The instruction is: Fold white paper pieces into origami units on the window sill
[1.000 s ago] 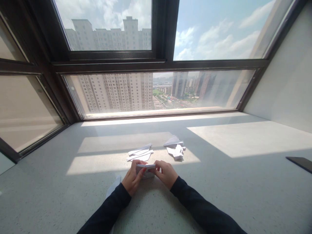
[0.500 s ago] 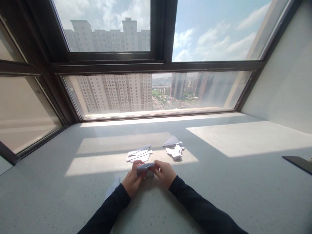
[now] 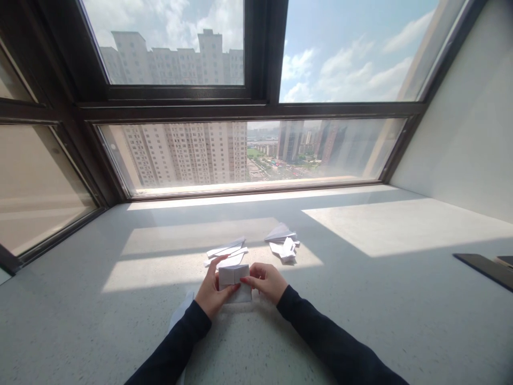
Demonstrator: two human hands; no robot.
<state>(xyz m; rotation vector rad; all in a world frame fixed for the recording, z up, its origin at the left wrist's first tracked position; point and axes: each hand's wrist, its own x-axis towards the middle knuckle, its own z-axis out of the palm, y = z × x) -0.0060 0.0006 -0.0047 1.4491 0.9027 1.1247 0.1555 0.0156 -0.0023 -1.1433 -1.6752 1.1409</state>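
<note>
Between my hands a small folded white paper (image 3: pixel 234 275) is held up, its creased face with a centre seam turned toward me. My left hand (image 3: pixel 215 289) grips its left side, thumb across the front. At its right edge my right hand (image 3: pixel 267 282) pinches the paper between thumb and fingers. Just beyond lie folded paper planes (image 3: pixel 226 252), partly covered by my left hand. To the right of these sit another paper plane (image 3: pixel 279 232) and a smaller folded paper piece (image 3: pixel 287 249). A white sheet (image 3: pixel 182 310) lies partly hidden under my left forearm.
The speckled pale sill (image 3: pixel 360 315) spreads under everything, with patches of sunlight. A dark flat object (image 3: pixel 483 270) lies at the far right. Dark window frames (image 3: pixel 256 188) bound the back, and a white wall (image 3: pixel 465 139) rises on the right.
The folded paper has tilted from nearly edge-on to showing its front face. My left thumb now lies across it, and the view has shifted slightly.
</note>
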